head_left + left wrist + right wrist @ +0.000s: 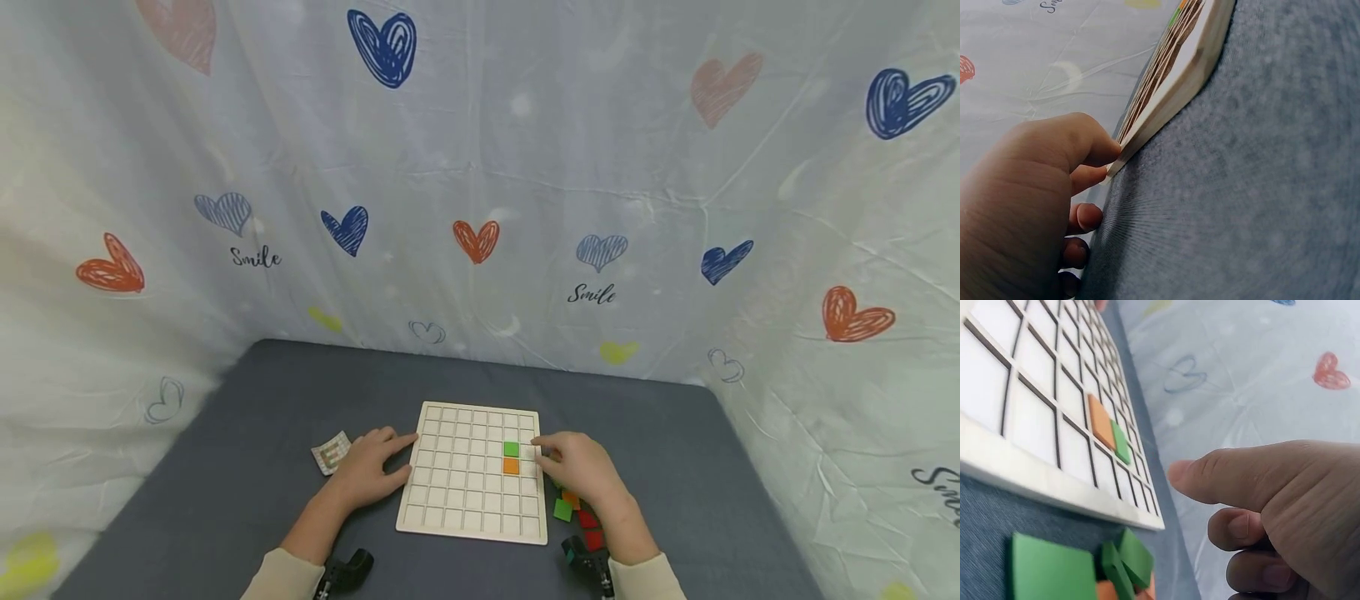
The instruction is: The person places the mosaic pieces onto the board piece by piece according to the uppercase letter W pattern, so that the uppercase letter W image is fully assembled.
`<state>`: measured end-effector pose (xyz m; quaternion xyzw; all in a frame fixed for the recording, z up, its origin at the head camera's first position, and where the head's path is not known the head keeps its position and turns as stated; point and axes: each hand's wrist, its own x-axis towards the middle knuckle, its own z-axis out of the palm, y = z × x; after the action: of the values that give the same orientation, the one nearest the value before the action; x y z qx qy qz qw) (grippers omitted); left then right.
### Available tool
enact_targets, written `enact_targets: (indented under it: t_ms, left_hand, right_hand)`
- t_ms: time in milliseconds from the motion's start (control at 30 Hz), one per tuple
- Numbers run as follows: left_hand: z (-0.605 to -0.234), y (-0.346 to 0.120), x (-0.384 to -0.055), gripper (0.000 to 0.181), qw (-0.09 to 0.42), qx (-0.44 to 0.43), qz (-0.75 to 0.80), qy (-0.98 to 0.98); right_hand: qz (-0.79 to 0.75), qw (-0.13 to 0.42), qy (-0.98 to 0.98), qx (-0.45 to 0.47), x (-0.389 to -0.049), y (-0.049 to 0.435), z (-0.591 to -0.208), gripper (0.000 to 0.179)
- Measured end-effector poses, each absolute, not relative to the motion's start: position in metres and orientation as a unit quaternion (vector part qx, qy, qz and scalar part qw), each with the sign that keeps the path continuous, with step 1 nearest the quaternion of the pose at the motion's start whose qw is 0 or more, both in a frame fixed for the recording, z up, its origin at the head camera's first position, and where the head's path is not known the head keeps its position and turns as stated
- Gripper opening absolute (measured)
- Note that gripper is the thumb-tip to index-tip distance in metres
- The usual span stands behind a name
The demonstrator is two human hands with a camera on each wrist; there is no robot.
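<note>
A pale wooden grid board [465, 481] lies flat in the middle of the table. A green tile [511, 449] and an orange tile [511, 467] sit in neighbouring cells near its right side. My left hand [369, 468] rests at the board's left edge, thumb and index finger extended against the rim. At the right edge, my right hand [579, 467] has its index finger and thumb pointing at the board, with no tile showing between them. The right wrist view shows this hand [1285, 500] with its other fingers loosely bent.
Loose green tiles [1054, 569] lie beside the board's right edge, partly under my right hand, with orange and red tiles [593, 539] nearby. A small card with a patterned grid [332, 452] lies left of my left hand. A heart-printed curtain [480, 167] surrounds the grey table [337, 375].
</note>
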<state>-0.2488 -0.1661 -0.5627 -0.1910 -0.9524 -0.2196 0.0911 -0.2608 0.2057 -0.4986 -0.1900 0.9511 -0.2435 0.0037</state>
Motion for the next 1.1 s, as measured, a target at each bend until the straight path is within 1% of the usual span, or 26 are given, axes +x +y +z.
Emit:
enact_targets:
  t_ms: [200,433,600,833,1100]
  left_hand:
    - [-0.566,-0.167,-0.249,0.048,0.107,-0.195,-0.219,-0.95]
    - [-0.565,-0.167,-0.249,0.048,0.101,-0.195,-0.221,-0.95]
    - [-0.567,-0.167,-0.25,0.048,0.106,-0.197,-0.221,-0.949]
    - [-0.567,-0.168,-0.25,0.048,0.101,-0.197,-0.221,-0.95]
    - [-0.567,-0.167,-0.249,0.047,0.114,-0.199,-0.223,-0.947]
  right_hand:
    - [-0.261,0.009,0.955,-0.141,-0.264,0.223,-0.493,0.033]
    - [-0.269,0.005,0.957,-0.106,-0.27,0.243,-0.493,0.038]
    - [-0.271,0.001,0.958,-0.09,-0.276,0.259,-0.499,0.038]
    - [-0.276,0.016,0.959,-0.059,-0.282,0.279,-0.508,0.038]
    - [-0.304,0.038,0.951,-0.044,-0.285,0.293,-0.52,0.041]
